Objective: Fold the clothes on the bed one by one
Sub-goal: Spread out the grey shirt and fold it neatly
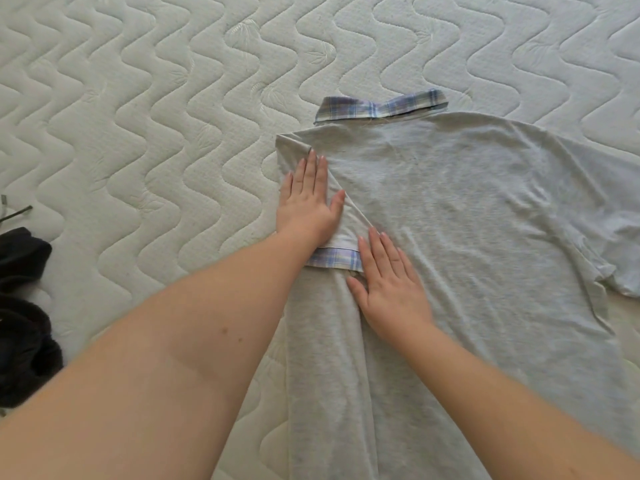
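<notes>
A light grey shirt (450, 209) lay flat on the quilted white mattress of the bed (138, 109), back side up, filling the picture from the centre out toward 3 o'clock and down toward 6 o'clock. Its blue-and-white plaid collar (381, 106) sat at the top edge, toward 12 o'clock from the hands. The sleeve on the 9 o'clock side was folded inward over the body of the shirt, and its plaid cuff (334, 260) lay between the two hands. The other sleeve (620, 237) spread out unfolded at 3 o'clock, running to the edge of the view.

The left hand (306, 202) rested palm down on the folded sleeve, fingers straight and close together, pointing to 12 o'clock, the thumb spread to the side; it pressed the cloth and gripped nothing. The right hand (389, 278) lay palm down on the grey fabric just beside the cuff, at about 5 o'clock from the left hand, fingers straight and slightly apart, likewise holding nothing.

At 9 o'clock, on the picture's left edge, a heap of dark clothing (24, 317) sat on the mattress, well apart from the shirt.
</notes>
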`<state>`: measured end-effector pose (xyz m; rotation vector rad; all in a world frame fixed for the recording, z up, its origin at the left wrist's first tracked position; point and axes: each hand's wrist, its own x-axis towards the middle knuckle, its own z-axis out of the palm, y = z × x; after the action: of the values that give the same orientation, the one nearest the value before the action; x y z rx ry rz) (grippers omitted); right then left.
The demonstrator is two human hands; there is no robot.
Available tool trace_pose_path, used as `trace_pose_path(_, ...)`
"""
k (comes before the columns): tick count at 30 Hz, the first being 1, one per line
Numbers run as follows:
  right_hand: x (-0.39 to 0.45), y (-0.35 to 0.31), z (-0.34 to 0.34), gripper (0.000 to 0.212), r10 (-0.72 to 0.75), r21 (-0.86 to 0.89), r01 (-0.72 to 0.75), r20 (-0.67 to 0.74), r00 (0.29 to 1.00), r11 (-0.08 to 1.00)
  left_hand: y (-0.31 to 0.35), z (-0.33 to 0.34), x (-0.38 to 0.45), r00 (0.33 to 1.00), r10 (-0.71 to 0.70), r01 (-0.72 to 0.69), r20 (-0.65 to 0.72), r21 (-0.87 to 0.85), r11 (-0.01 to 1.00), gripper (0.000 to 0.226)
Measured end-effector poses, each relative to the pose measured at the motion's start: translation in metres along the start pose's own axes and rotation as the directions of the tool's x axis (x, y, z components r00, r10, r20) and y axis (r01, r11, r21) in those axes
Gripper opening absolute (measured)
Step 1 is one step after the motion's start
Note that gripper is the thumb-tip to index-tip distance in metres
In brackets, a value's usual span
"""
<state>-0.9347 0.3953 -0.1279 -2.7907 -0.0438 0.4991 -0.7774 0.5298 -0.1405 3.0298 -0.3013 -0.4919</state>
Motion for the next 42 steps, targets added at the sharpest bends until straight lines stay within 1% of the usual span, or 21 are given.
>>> trace_pose_path(2,-0.003,0.005,0.005,0.069,-0.004,-0.007,0.004,0.016,1.000,1.000,-0.001,0.001,0.003,1.000,0.006,-0.006,0.005,-0.016,1.000,0.071)
trace_pose_path(4,-0.001,0.006,0.003,0.069,-0.008,0.017,0.007,0.025,1.000,1.000,-0.002,-0.003,0.006,0.999,0.024,-0.023,0.041,-0.013,1.000,0.071)
trace_pose_path(7,0.001,0.004,-0.007,0.065,-0.017,0.093,0.014,0.030,0.999,0.996,-0.005,-0.014,0.009,0.990,0.061,-0.057,0.125,-0.030,0.998,0.073)
trace_pose_path(9,0.004,0.004,-0.020,0.062,-0.030,0.154,0.021,0.056,0.998,0.988,-0.006,-0.026,0.013,0.987,0.053,-0.055,0.149,0.009,0.998,0.075)
trace_pose_path(11,0.009,0.007,-0.038,0.057,-0.016,0.256,-0.007,0.090,0.996,0.967,0.003,-0.042,0.018,0.995,0.036,-0.054,0.091,0.197,0.979,0.073)
trace_pose_path(12,0.009,0.010,-0.047,0.055,0.016,0.324,-0.045,0.091,0.996,0.945,0.012,-0.049,0.017,0.998,0.037,-0.047,0.040,0.290,0.956,0.067)
trace_pose_path(13,0.007,0.015,-0.056,0.052,0.065,0.390,-0.088,0.072,0.995,0.917,0.025,-0.053,0.016,0.998,0.058,-0.054,-0.003,0.318,0.947,0.059)
trace_pose_path(14,0.003,0.022,-0.063,0.049,0.121,0.441,-0.122,0.032,0.992,0.889,0.041,-0.055,0.013,0.995,0.097,-0.087,-0.021,0.288,0.954,0.055)
trace_pose_path(16,-0.007,0.038,-0.075,0.043,0.209,0.476,-0.154,-0.063,0.976,0.866,0.072,-0.052,0.006,0.980,0.199,-0.195,-0.007,0.168,0.966,0.058)
trace_pose_path(19,-0.019,0.076,-0.089,0.040,0.301,0.457,-0.218,-0.117,0.946,0.862,0.120,-0.045,0.003,0.946,0.323,-0.324,0.032,0.059,0.944,0.064)
trace_pose_path(21,-0.022,0.104,-0.096,0.040,0.343,0.437,-0.252,-0.143,0.928,0.864,0.146,-0.039,0.009,0.921,0.388,-0.390,0.049,0.081,0.917,0.066)
trace_pose_path(23,-0.024,0.131,-0.101,0.041,0.375,0.410,-0.280,-0.171,0.911,0.868,0.166,-0.034,0.018,0.907,0.417,-0.421,0.060,0.095,0.902,0.068)
trace_pose_path(25,-0.028,0.154,-0.104,0.042,0.411,0.407,-0.314,-0.176,0.894,0.858,0.182,-0.031,0.026,0.911,0.407,-0.411,0.067,0.087,0.907,0.072)
trace_pose_path(27,-0.030,0.171,-0.106,0.042,0.434,0.421,-0.329,-0.182,0.882,0.845,0.195,-0.029,0.036,0.911,0.410,-0.412,0.036,0.087,0.907,0.075)
trace_pose_path(31,-0.023,0.197,-0.116,0.044,0.422,0.426,-0.299,-0.228,0.878,0.854,0.210,-0.032,0.067,0.922,0.385,-0.379,-0.041,0.096,0.920,0.076)
trace_pose_path(35,-0.003,0.223,-0.129,0.049,0.419,0.377,-0.309,-0.256,0.871,0.873,0.216,-0.012,0.073,0.933,0.360,-0.358,-0.023,0.054,0.932,0.071)
trace_pose_path(37,0.011,0.235,-0.132,0.056,0.430,0.327,-0.350,-0.215,0.877,0.878,0.214,0.000,0.068,0.925,0.369,-0.366,-0.096,0.040,0.930,0.068)
trace_pose_path(39,0.027,0.246,-0.132,0.063,0.430,0.237,-0.389,-0.153,0.890,0.890,0.211,0.007,0.069,0.907,0.389,-0.386,-0.162,0.052,0.921,0.065)
trace_pose_path(41,0.040,0.258,-0.134,0.067,0.452,0.150,-0.435,-0.109,0.886,0.888,0.211,0.011,0.072,0.904,0.387,-0.387,-0.184,0.035,0.921,0.065)
trace_pose_path(42,0.044,0.264,-0.135,0.068,0.483,0.121,-0.470,-0.109,0.869,0.874,0.211,0.012,0.072,0.907,0.380,-0.382,-0.182,0.023,0.924,0.065)
